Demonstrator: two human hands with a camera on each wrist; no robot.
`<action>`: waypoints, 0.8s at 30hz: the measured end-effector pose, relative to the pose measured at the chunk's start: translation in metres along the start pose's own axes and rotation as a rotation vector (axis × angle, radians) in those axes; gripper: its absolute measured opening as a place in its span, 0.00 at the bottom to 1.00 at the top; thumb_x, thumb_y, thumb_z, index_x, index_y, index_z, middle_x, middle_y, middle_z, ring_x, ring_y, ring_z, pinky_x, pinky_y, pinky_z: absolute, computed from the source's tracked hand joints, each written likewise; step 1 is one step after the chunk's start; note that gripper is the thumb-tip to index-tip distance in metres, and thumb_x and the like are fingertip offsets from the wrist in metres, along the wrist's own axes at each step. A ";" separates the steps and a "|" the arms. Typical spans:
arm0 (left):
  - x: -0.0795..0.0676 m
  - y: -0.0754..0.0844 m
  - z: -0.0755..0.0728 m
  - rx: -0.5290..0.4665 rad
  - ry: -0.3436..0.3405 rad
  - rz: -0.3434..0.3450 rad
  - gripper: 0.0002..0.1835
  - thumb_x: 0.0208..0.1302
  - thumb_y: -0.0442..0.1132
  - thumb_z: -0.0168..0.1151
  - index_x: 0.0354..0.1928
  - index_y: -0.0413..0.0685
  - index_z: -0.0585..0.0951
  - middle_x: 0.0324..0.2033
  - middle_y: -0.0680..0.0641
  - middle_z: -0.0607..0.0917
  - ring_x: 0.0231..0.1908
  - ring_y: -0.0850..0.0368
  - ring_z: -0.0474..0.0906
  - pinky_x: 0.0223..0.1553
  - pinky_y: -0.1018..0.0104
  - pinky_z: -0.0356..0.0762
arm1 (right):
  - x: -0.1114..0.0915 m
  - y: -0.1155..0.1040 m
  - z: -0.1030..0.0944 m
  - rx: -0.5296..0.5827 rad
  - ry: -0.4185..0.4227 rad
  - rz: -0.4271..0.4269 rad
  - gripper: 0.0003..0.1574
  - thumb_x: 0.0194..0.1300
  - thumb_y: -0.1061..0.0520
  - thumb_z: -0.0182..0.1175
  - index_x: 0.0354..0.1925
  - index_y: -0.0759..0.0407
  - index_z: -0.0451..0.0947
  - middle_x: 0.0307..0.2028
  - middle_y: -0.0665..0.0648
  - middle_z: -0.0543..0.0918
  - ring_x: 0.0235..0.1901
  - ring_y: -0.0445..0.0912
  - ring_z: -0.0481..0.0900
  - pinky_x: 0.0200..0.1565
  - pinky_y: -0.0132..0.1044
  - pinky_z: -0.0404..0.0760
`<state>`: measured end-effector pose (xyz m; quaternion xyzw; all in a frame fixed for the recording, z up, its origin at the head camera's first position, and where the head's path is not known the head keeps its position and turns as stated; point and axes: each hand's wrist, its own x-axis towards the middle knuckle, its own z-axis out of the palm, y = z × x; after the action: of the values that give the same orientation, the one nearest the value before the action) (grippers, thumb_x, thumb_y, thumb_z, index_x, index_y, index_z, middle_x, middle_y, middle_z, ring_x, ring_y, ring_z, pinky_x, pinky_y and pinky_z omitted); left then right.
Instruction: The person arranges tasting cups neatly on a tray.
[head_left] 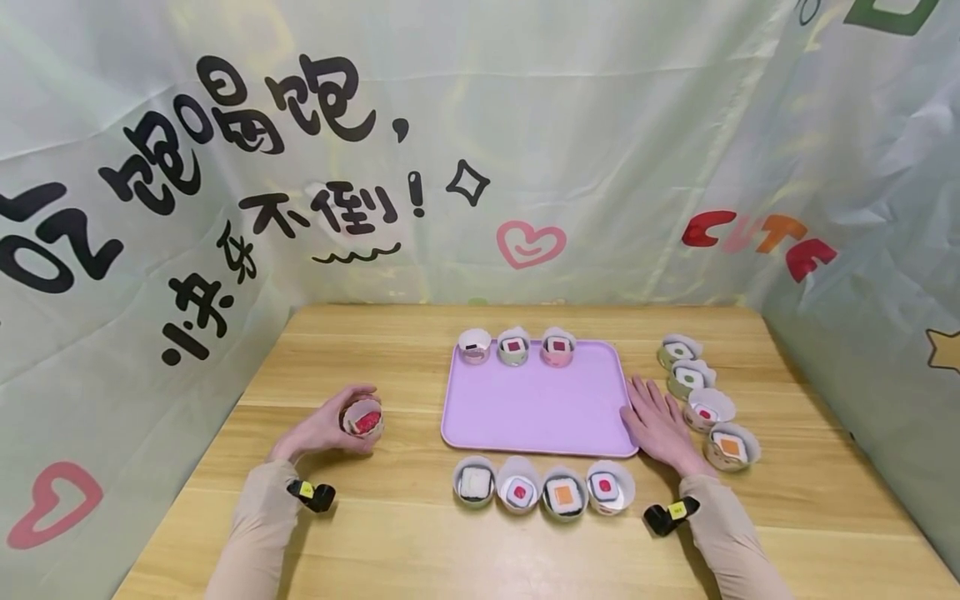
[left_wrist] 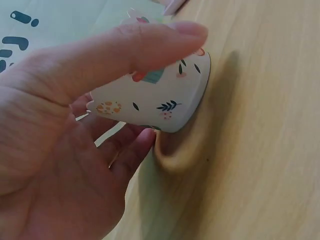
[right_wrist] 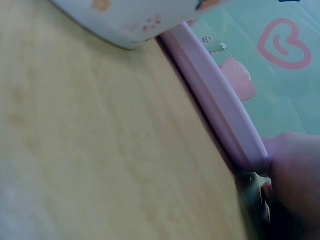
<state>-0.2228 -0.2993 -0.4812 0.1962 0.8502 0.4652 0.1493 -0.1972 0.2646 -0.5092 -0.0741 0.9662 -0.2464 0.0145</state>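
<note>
At the left of the table, my left hand (head_left: pixel 333 423) grips a paper cup (head_left: pixel 363 418) with a red-topped sushi piece inside. The left wrist view shows that cup's white wall (left_wrist: pixel 150 106), printed with leaves and flowers, pinched between thumb and fingers just over the wood; whether its base touches is unclear. My right hand (head_left: pixel 663 425) lies with fingers extended at the right edge of a lilac tray (head_left: pixel 536 408). In the right wrist view, part of that hand (right_wrist: pixel 297 175) meets the tray's rim (right_wrist: pixel 220 100).
Three cups (head_left: pixel 513 354) holding sushi pieces stand along the tray's back edge. Several more cups (head_left: pixel 519 492) line up before the tray, and another column of several cups (head_left: pixel 708 412) stands right of my right hand. Printed fabric walls (head_left: pixel 585 150) enclose the wooden table (head_left: pixel 405 542).
</note>
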 end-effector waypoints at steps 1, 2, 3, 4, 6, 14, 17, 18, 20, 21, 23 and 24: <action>0.000 -0.001 0.000 -0.005 -0.004 -0.001 0.52 0.45 0.35 0.82 0.72 0.39 0.61 0.65 0.36 0.73 0.61 0.43 0.70 0.56 0.76 0.73 | 0.000 0.000 0.000 0.000 0.000 0.001 0.39 0.80 0.48 0.40 0.77 0.68 0.49 0.77 0.74 0.48 0.77 0.72 0.40 0.74 0.70 0.36; 0.000 -0.002 0.000 -0.010 -0.004 -0.005 0.52 0.45 0.35 0.82 0.72 0.40 0.62 0.64 0.36 0.74 0.61 0.45 0.70 0.55 0.76 0.73 | 0.000 0.000 -0.001 -0.002 0.000 -0.001 0.39 0.80 0.47 0.40 0.77 0.69 0.49 0.77 0.74 0.48 0.77 0.72 0.41 0.74 0.70 0.36; 0.000 -0.002 0.000 -0.011 -0.006 -0.006 0.51 0.45 0.35 0.82 0.71 0.40 0.63 0.64 0.37 0.74 0.60 0.46 0.70 0.55 0.76 0.73 | 0.001 0.000 -0.001 -0.001 -0.001 0.001 0.39 0.80 0.47 0.40 0.77 0.68 0.49 0.77 0.74 0.48 0.77 0.72 0.40 0.74 0.70 0.36; 0.000 -0.003 0.000 -0.013 -0.007 -0.005 0.50 0.46 0.35 0.82 0.71 0.40 0.63 0.64 0.37 0.75 0.60 0.47 0.70 0.55 0.76 0.73 | 0.001 0.000 -0.001 -0.001 -0.002 0.001 0.39 0.80 0.47 0.40 0.77 0.69 0.49 0.77 0.74 0.48 0.77 0.72 0.40 0.74 0.70 0.36; 0.000 -0.004 0.000 -0.016 -0.011 -0.003 0.49 0.46 0.35 0.81 0.70 0.40 0.64 0.64 0.37 0.75 0.60 0.48 0.70 0.56 0.76 0.72 | 0.001 -0.001 -0.001 0.002 -0.006 0.003 0.39 0.80 0.47 0.40 0.77 0.69 0.49 0.77 0.74 0.48 0.77 0.72 0.40 0.74 0.70 0.36; 0.002 -0.007 0.000 -0.079 -0.031 0.009 0.45 0.47 0.32 0.80 0.68 0.41 0.67 0.64 0.35 0.77 0.59 0.49 0.70 0.56 0.77 0.72 | 0.001 0.000 0.000 -0.006 -0.006 0.002 0.39 0.80 0.47 0.39 0.77 0.69 0.49 0.77 0.74 0.48 0.77 0.72 0.40 0.74 0.69 0.36; 0.002 -0.008 0.000 -0.087 -0.034 0.019 0.44 0.47 0.31 0.80 0.67 0.41 0.69 0.63 0.33 0.78 0.58 0.51 0.71 0.56 0.77 0.72 | 0.001 0.000 0.000 -0.005 -0.005 0.001 0.39 0.80 0.48 0.39 0.77 0.70 0.49 0.77 0.75 0.48 0.77 0.72 0.41 0.74 0.69 0.36; 0.002 -0.008 0.001 -0.086 -0.033 0.019 0.43 0.47 0.31 0.80 0.66 0.41 0.70 0.62 0.34 0.78 0.57 0.52 0.71 0.55 0.76 0.72 | 0.001 0.000 0.000 -0.006 -0.007 0.002 0.39 0.80 0.48 0.39 0.77 0.70 0.49 0.77 0.75 0.48 0.77 0.72 0.40 0.75 0.69 0.35; 0.002 -0.008 0.001 -0.076 -0.031 0.016 0.41 0.47 0.31 0.80 0.65 0.42 0.71 0.61 0.34 0.79 0.56 0.54 0.72 0.55 0.76 0.72 | 0.001 0.001 0.000 -0.006 -0.011 0.005 0.39 0.80 0.47 0.39 0.77 0.70 0.49 0.77 0.75 0.48 0.77 0.72 0.40 0.75 0.69 0.35; 0.002 -0.008 0.001 -0.070 -0.027 0.009 0.40 0.47 0.31 0.80 0.65 0.42 0.72 0.60 0.34 0.79 0.55 0.54 0.72 0.55 0.76 0.73 | 0.001 0.001 0.000 -0.007 -0.013 0.006 0.39 0.80 0.47 0.39 0.77 0.70 0.49 0.77 0.75 0.47 0.77 0.72 0.40 0.75 0.69 0.34; 0.002 -0.008 0.001 -0.053 -0.022 -0.005 0.38 0.47 0.32 0.80 0.63 0.44 0.75 0.59 0.36 0.80 0.54 0.54 0.73 0.54 0.75 0.73 | 0.001 0.001 0.000 -0.006 -0.013 0.006 0.39 0.80 0.47 0.39 0.77 0.70 0.48 0.77 0.75 0.47 0.77 0.72 0.40 0.75 0.69 0.34; 0.002 -0.008 0.001 -0.042 -0.017 -0.015 0.37 0.47 0.33 0.80 0.62 0.44 0.76 0.58 0.36 0.80 0.54 0.54 0.73 0.54 0.74 0.73 | 0.001 0.001 0.001 -0.004 -0.010 0.004 0.39 0.80 0.47 0.39 0.77 0.70 0.49 0.77 0.75 0.48 0.77 0.72 0.40 0.75 0.69 0.35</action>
<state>-0.2255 -0.3010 -0.4885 0.1908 0.8402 0.4803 0.1641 -0.1979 0.2649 -0.5100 -0.0732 0.9668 -0.2439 0.0195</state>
